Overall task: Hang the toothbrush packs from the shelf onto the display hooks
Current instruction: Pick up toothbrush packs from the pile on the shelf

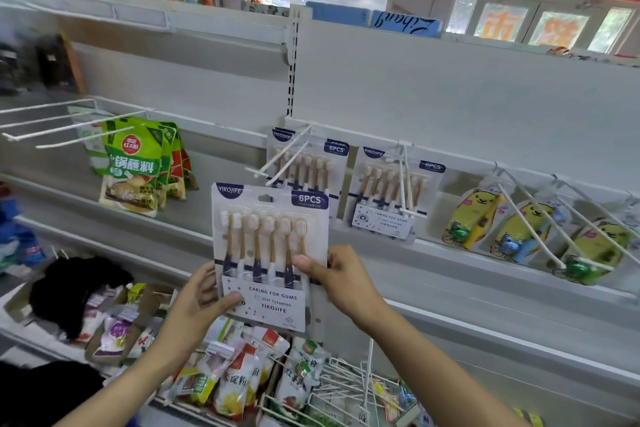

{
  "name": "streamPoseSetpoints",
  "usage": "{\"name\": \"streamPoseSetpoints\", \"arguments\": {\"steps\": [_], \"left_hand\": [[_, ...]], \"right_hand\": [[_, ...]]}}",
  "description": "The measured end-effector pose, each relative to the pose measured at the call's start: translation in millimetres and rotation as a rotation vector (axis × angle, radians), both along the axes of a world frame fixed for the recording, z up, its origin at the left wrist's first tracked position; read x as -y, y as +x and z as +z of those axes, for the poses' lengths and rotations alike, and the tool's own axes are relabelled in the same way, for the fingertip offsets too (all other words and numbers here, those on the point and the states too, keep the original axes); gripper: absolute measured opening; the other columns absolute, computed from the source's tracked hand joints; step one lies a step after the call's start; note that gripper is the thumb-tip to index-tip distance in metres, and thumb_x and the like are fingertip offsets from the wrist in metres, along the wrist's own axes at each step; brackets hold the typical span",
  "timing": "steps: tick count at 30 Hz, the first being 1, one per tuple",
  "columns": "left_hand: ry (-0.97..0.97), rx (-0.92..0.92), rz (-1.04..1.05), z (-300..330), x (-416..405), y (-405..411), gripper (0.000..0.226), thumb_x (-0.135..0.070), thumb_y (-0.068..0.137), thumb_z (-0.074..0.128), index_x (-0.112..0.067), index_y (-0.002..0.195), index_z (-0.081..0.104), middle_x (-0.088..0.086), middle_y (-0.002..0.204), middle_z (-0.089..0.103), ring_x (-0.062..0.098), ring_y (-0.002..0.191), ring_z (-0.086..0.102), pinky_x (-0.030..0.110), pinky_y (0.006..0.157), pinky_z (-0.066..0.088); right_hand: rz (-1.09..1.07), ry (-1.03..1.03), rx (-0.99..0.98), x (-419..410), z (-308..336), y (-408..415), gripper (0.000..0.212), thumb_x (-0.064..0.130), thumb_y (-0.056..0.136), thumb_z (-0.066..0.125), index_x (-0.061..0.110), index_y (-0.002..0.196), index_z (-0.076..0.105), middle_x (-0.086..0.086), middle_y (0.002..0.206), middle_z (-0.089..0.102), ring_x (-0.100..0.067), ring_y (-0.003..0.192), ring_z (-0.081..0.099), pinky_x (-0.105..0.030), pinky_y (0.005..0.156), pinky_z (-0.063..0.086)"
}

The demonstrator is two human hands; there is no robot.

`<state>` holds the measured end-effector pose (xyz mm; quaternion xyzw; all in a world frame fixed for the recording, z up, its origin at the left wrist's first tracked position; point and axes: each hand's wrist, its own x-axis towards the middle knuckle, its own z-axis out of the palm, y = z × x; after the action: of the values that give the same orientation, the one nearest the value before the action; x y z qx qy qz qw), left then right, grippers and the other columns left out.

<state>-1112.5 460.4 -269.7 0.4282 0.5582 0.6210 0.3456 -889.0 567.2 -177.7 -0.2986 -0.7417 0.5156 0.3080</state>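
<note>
I hold a white six-piece toothbrush pack (268, 246) upright in both hands, just below and in front of a white double-prong display hook (280, 161). My left hand (201, 291) grips its lower left corner and my right hand (337, 276) grips its right edge. The pack's hang hole at the top sits slightly below the hook's tips. Behind the hook hang other toothbrush packs (311, 163). Another toothbrush pack (388, 191) hangs on the neighbouring hook (405, 180) to the right.
Green sauce pouches (138, 166) hang at the left beneath bare white hooks (69, 128). Yellow bear-shaped kids' packs (519, 232) hang on long hooks at the right. Below lie food bags (235, 374), a black cloth (79, 284) and loose wire hooks (346, 388).
</note>
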Motion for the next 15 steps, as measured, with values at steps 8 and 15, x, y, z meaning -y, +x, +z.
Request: {"name": "streamPoseSetpoints", "arguments": {"steps": [8,15], "left_hand": [[0.017,-0.071,0.024,15.4,-14.3,-17.6,0.067,-0.049,0.067,0.085,-0.021,0.121,0.057,0.0,0.115,0.072,0.021,0.102,0.071,0.037,0.088,0.057],[-0.043,-0.04,-0.106,12.5,-52.5,-34.8,0.059,-0.027,0.079,0.079,-0.035,0.128,0.049,-0.004,0.117,0.072,0.018,0.107,0.069,0.024,0.084,0.057]], "right_hand": [[-0.062,-0.105,-0.076,-19.1,0.2,-25.8,0.039,0.038,0.089,0.07,0.002,0.075,0.067,-0.012,0.076,0.07,-0.02,0.073,0.062,-0.039,0.073,0.048],[-0.227,-0.137,-0.081,-49.9,-5.8,-38.3,0.016,0.026,0.089,0.073,0.012,0.083,0.076,-0.01,0.089,0.078,-0.027,0.088,0.074,-0.055,0.089,0.054]]}}
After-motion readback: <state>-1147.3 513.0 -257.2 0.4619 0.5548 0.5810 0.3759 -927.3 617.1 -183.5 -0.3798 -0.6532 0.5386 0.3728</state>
